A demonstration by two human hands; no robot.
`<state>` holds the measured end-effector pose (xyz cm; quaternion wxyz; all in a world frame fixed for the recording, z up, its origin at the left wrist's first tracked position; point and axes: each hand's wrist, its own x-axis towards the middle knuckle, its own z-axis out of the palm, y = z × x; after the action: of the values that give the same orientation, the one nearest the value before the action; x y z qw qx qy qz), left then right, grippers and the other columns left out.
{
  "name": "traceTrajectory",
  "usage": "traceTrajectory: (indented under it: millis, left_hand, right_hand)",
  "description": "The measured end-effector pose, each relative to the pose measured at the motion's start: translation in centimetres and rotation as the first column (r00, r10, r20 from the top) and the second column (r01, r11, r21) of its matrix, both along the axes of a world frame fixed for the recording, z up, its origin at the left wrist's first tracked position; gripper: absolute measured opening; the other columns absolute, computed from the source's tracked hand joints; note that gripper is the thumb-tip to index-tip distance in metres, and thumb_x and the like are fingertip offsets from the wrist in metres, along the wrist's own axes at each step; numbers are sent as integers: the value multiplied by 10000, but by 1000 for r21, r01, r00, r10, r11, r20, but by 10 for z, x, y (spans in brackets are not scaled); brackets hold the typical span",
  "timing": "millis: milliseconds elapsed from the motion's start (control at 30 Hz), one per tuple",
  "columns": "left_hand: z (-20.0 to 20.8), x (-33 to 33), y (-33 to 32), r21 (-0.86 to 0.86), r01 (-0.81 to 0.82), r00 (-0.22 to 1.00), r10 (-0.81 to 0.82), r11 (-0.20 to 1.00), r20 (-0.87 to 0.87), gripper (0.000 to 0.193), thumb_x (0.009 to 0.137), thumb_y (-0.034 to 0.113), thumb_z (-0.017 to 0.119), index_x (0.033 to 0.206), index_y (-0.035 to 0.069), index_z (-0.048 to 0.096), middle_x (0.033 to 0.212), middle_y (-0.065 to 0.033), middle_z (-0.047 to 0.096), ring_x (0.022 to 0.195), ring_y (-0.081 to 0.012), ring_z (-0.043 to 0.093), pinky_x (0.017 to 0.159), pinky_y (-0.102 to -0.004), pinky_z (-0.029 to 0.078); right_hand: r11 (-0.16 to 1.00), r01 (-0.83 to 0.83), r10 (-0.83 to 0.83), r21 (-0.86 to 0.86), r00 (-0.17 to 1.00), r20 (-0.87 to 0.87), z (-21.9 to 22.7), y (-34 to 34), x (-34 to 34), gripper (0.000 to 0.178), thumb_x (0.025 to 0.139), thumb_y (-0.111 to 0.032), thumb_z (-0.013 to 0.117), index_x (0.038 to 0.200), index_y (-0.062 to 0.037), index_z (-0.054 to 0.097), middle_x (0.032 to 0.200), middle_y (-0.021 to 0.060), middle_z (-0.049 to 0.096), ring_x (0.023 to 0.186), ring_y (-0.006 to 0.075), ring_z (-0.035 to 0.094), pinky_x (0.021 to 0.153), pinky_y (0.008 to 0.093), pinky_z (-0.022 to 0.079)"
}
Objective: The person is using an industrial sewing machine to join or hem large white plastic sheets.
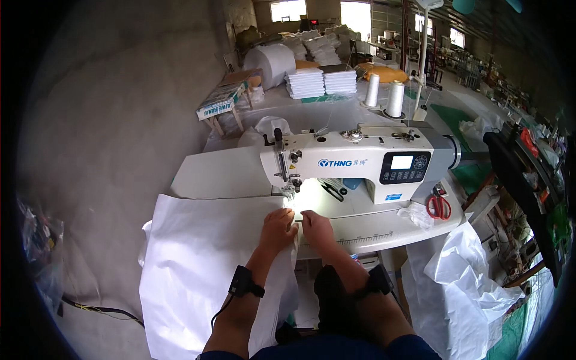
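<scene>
A large white sheet (210, 240), plastic-looking, lies over the left of the sewing table and hangs down its front. Its right edge runs up to the needle area (290, 195) of a white sewing machine (336, 157), under a bright lamp. My left hand (279, 230) grips that edge just in front of the presser foot, fingers bent and close together. Beside it, slightly right, my right hand (316, 229) is closed in a pinch at the lit spot; what sits between its fingertips is too small to make out.
Black-handled scissors (333, 192) lie under the machine arm, red-handled scissors (438, 207) at the table's right end. Two thread cones (395, 99) stand behind. Crumpled white sheeting (465, 270) hangs at right. Folded white stacks (305, 83) and a large roll (270, 65) lie farther back.
</scene>
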<state>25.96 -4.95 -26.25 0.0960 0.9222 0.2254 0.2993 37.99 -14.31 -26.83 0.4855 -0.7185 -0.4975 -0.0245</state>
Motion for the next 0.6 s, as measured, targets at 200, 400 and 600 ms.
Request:
traceTrajectory:
  millis: [200,400,600]
  left_hand:
    - [-3,-3,11,51,21,1000,-22,998,4,340,793,203,545,1076,24,606,1138,-119,587,1111,-275,514,981,-404,354]
    - [3,2,8,62,55,998,-56,997,14,325,794,183,536,1058,5,604,1103,-145,585,1076,-288,523,957,-412,369]
    - [3,5,10,91,51,997,-56,994,55,290,793,167,539,1024,6,607,1098,-151,576,1055,-293,522,934,-409,378]
  right_hand:
    - [941,-57,271,333,716,-643,-3,54,27,270,926,-273,537,1042,-52,640,688,28,599,495,38,471,456,201,411]
    - [908,-16,331,419,641,-693,7,73,30,379,899,-362,579,1047,-17,633,723,26,611,522,53,506,447,219,425]
    - [910,58,286,411,630,-722,3,84,34,310,895,-326,578,963,-33,650,659,5,577,565,65,562,458,220,446]
